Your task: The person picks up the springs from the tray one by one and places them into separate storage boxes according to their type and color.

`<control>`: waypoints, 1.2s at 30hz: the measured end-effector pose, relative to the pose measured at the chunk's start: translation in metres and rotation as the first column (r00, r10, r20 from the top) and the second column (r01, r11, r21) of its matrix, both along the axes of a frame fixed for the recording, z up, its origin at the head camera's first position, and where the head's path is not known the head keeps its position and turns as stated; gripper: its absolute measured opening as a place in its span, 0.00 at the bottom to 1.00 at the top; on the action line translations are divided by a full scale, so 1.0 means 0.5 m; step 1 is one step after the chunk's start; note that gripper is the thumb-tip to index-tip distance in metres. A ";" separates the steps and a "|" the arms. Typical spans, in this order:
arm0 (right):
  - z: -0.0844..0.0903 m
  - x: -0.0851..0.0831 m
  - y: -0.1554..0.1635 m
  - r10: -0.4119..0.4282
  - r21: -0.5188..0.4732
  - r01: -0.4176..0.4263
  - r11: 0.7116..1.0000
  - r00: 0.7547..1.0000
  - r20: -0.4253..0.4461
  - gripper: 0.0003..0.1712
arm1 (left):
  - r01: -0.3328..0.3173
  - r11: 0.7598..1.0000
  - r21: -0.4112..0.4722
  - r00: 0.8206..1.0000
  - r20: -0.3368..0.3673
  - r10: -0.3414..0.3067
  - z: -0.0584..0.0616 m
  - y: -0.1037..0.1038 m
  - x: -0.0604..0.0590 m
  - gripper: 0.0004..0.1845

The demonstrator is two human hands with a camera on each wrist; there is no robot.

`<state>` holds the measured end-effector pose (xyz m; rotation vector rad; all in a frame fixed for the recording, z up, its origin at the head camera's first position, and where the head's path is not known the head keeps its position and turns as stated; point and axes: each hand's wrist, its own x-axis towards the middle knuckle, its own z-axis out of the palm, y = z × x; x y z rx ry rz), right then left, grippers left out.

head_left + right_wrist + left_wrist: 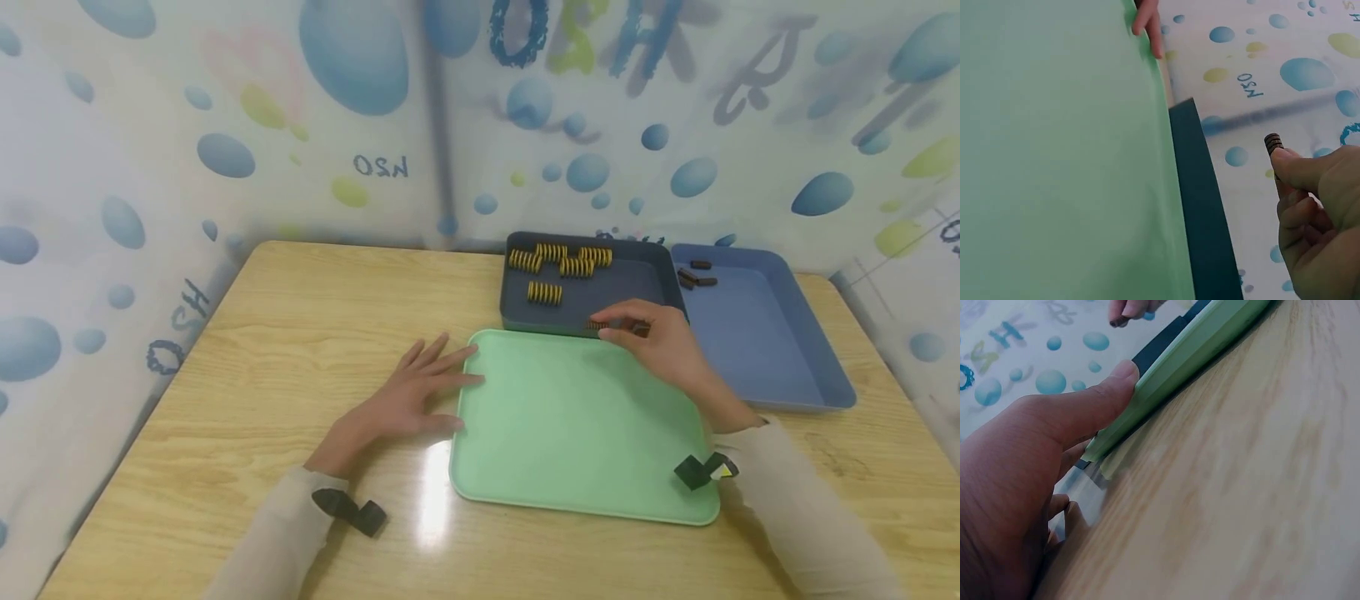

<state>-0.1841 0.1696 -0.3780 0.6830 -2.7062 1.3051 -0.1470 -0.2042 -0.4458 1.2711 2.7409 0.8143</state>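
My right hand (660, 337) pinches a small dark brown coil spring (1273, 142) between thumb and fingertips. It is above the front side of the dark grey tray (630, 287), near the far edge of the green tray (577, 425). Several yellow coil springs (544, 293) lie in the dark tray's left half. My left hand (408, 396) lies at the green tray's left edge with its fingers spread. In the left wrist view its thumb (1100, 403) is against the tray's side. Nothing lies on the green tray.
A blue tray (765, 333) stands at the right, partly behind my right forearm, with several small dark brown pieces (701, 265) near its far left corner. Wood-grain tabletop (300, 333) surrounds the trays. A patterned wall covering (465, 125) rises behind the table.
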 end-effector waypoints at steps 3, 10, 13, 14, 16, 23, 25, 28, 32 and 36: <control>0.024 0.003 0.006 -0.002 0.000 0.002 1.000 1.000 -0.022 0.12 | 0.000 1.000 0.004 1.000 -0.003 0.000 -0.001 0.000 0.000 0.33; 0.026 -0.024 0.059 -0.052 0.012 0.053 0.999 0.998 -0.026 0.13 | 0.005 1.000 0.014 1.000 -0.009 -0.005 -0.003 0.001 0.002 0.33; 0.024 -0.032 0.081 -0.111 0.038 0.112 0.993 0.994 -0.018 0.13 | 0.005 1.000 0.013 1.000 -0.008 -0.004 -0.004 0.001 0.002 0.33; 0.023 -0.035 0.088 -0.127 0.045 0.127 0.991 0.992 -0.016 0.13 | 0.004 1.000 0.011 1.000 -0.009 -0.004 -0.004 0.001 0.002 0.33; 0.022 -0.038 0.101 -0.150 0.060 0.150 0.987 0.989 -0.007 0.13 | 0.002 1.000 0.007 1.000 -0.010 -0.002 -0.004 0.001 0.002 0.33; 0.026 -0.050 0.147 -0.240 0.061 0.239 0.969 0.971 0.012 0.15 | -0.002 1.000 0.001 1.000 -0.007 0.002 0.000 -0.001 0.002 0.32; 0.027 -0.055 0.164 -0.271 0.074 0.269 0.960 0.962 0.019 0.16 | -0.002 1.000 0.000 1.000 -0.003 0.002 0.000 -0.002 0.002 0.32; 0.027 -0.064 0.189 -0.317 0.102 0.311 0.945 0.947 0.050 0.20 | 0.001 1.000 0.003 1.000 0.002 -0.001 0.000 -0.002 0.002 0.32; 0.024 -0.076 0.216 -0.358 0.130 0.345 0.930 0.929 0.094 0.24 | 0.003 1.000 0.008 1.000 -0.002 -0.003 0.001 -0.001 0.002 0.32; 0.015 -0.087 0.233 -0.381 0.152 0.363 0.919 0.917 0.114 0.26 | -0.002 1.000 0.004 1.000 -0.010 0.002 -0.001 -0.001 0.001 0.32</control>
